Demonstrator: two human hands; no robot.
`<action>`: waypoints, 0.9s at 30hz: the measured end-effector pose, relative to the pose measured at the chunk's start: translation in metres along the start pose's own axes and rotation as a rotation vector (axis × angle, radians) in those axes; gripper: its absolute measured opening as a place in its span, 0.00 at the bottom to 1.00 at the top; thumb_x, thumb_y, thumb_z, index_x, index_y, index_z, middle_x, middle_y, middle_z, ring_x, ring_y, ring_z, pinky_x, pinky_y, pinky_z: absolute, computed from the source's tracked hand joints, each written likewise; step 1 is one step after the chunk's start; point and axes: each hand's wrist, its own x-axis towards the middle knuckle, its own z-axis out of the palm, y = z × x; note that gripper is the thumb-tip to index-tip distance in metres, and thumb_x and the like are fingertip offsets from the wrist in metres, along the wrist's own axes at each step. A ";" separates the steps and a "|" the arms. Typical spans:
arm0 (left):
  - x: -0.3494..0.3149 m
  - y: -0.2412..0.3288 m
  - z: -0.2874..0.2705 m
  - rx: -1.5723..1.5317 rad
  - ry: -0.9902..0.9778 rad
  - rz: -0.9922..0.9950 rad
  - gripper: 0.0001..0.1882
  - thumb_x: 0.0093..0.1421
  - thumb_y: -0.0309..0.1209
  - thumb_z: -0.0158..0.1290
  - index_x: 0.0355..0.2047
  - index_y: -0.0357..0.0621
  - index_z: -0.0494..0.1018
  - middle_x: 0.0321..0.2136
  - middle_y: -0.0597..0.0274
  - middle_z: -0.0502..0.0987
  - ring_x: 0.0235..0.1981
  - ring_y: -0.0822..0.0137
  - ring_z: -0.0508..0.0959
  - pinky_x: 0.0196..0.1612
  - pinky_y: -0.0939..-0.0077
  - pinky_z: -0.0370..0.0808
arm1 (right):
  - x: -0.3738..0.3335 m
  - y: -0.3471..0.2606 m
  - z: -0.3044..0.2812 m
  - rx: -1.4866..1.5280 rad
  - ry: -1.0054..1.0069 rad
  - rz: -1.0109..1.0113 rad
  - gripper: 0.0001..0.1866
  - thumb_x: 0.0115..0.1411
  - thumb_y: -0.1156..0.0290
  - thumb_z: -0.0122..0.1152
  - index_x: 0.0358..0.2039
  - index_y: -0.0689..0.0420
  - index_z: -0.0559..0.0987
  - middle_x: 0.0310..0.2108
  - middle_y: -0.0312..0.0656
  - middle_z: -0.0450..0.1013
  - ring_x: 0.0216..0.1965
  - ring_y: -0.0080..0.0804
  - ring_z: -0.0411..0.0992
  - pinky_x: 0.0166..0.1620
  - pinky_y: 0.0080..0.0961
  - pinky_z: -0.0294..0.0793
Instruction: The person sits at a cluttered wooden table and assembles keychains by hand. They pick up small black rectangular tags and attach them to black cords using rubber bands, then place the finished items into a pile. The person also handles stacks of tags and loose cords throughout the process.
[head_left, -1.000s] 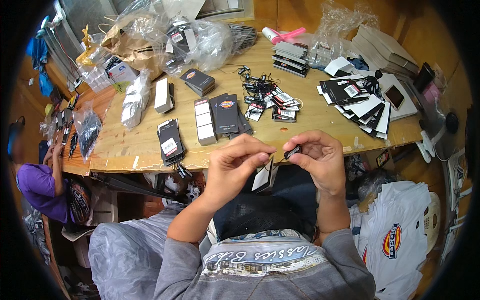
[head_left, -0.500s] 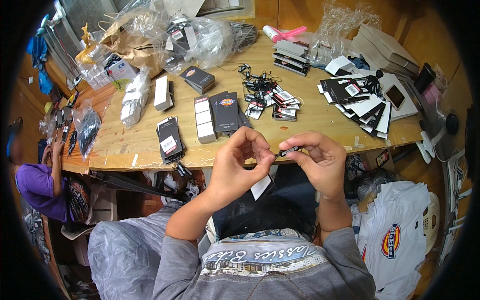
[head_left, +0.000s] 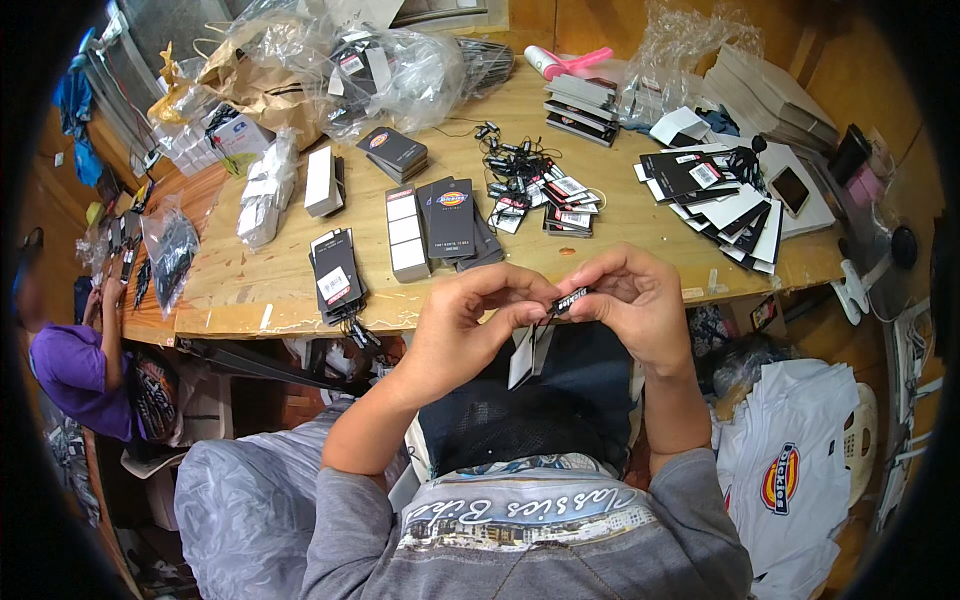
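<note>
In front of the table's near edge, my left hand [head_left: 465, 322] pinches a thin black cord close to a small black seal tag [head_left: 570, 300] with pale lettering. My right hand [head_left: 637, 312] grips that seal tag between thumb and fingertips, and the two hands nearly touch. Below my left fingers hangs a hang tag [head_left: 524, 360], its white face partly turned away. On the table beyond lie a stack of black hang tags [head_left: 452, 220], a stack of white stickers [head_left: 406, 235] and a tangle of corded black seal tags [head_left: 515, 160].
Fanned corded tags [head_left: 725, 205] and a phone [head_left: 789, 191] lie on the right of the table [head_left: 590, 265]. More tags with cords [head_left: 337, 275] sit near its front edge. A person in purple [head_left: 75, 365] works at left. White garments [head_left: 790, 470] are piled at right.
My hands have come closer together, and the seal tag has turned so its lettered side shows more. The hanging tag has swung and now shows a narrower face.
</note>
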 end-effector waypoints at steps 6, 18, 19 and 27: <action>0.003 0.004 -0.007 0.271 -0.038 0.178 0.05 0.42 0.16 0.51 0.23 0.32 0.70 0.23 0.58 0.73 0.26 0.72 0.73 0.30 0.83 0.70 | 0.005 0.009 -0.008 0.084 -0.089 -0.022 0.04 0.45 0.86 0.52 0.22 0.65 0.68 0.27 0.49 0.69 0.29 0.27 0.70 0.34 0.19 0.71; 0.002 0.012 -0.013 0.273 -0.151 0.223 0.03 0.40 0.16 0.51 0.19 0.33 0.70 0.22 0.59 0.73 0.24 0.70 0.73 0.28 0.82 0.69 | -0.002 0.005 -0.002 0.063 -0.101 -0.017 0.05 0.45 0.88 0.50 0.20 0.64 0.69 0.28 0.48 0.70 0.28 0.26 0.69 0.33 0.17 0.70; 0.003 0.012 -0.013 0.280 -0.155 0.231 0.03 0.40 0.16 0.51 0.19 0.33 0.70 0.21 0.59 0.73 0.24 0.70 0.73 0.28 0.82 0.69 | -0.003 0.005 -0.002 0.053 -0.094 -0.027 0.05 0.45 0.88 0.50 0.20 0.64 0.69 0.28 0.48 0.70 0.29 0.26 0.69 0.33 0.17 0.70; 0.000 0.006 -0.012 0.162 -0.143 0.183 0.02 0.41 0.17 0.51 0.19 0.32 0.70 0.22 0.58 0.73 0.25 0.71 0.73 0.29 0.83 0.69 | -0.006 0.009 0.001 0.057 -0.072 -0.048 0.06 0.43 0.90 0.50 0.19 0.65 0.69 0.27 0.47 0.69 0.29 0.26 0.70 0.33 0.17 0.71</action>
